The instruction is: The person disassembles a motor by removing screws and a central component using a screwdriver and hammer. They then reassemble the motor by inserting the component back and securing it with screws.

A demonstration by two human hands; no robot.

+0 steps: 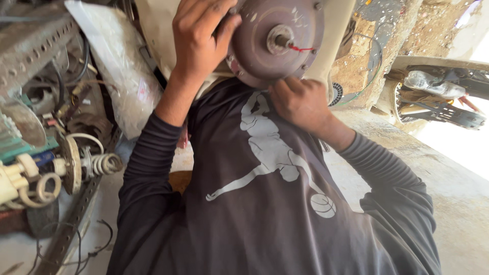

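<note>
Gripping the left edge of a round brown metal motor housing point(277, 40), the hand at picture left point(201, 38) has its fingers curled shut over the rim. The other hand point(300, 102) presses against the lower edge of the same housing, fingers bent in underneath; whether that grip is fully closed cannot be told. Which hand is the person's left and which the right cannot be told from this odd angle, with the dark long-sleeved shirt point(270, 193) filling the lower middle of the view. The housing sits at the top centre, its short shaft point(280, 39) pointing toward the camera, a thin red wire point(301, 49) trailing from it. A cream panel point(338, 25) lies behind it. At left, a rack point(30, 46) carries coils, wires and a clear plastic bag point(117, 66)
</note>
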